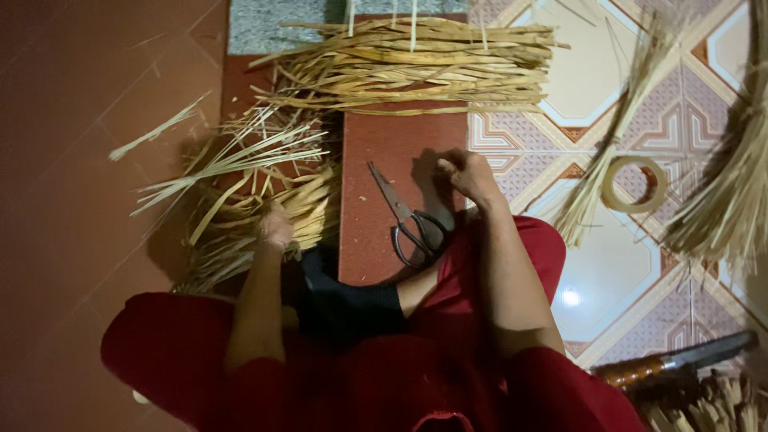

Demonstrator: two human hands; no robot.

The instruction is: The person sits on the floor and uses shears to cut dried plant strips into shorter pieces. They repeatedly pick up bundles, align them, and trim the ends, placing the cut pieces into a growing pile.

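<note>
The person sits on the floor with red-clad legs spread, and the left hand (276,226) is sunk into a loose pile of pale straw strips (240,192) that fans out leftward over the dark red tiles; its fingers are buried among the strips, so I cannot tell whether they are spread or closed. The right hand (466,174) rests curled on the right edge of a red slab (392,152), where the slab meets the patterned tiles (592,88), with its fingers pressed together in a loose fist (whether they pinch a thin strip is too small to make out). Between the two hands, a pair of dark scissors (408,220) lies on the slab, blades pointing up and left, handles close to the person's knee and just beside the right wrist. Across the far end of the slab sits a thick bundle of flattened strips (416,64), lying crosswise and overhanging both side edges. The middle of the slab, between that bundle and the scissors, is bare. To the right, well apart from the right hand, a roll of tape (634,184) lies on the patterned tiles against a thin sheaf of straw (616,136), and a knife with a brown handle (680,360) lies near the lower right corner.
</note>
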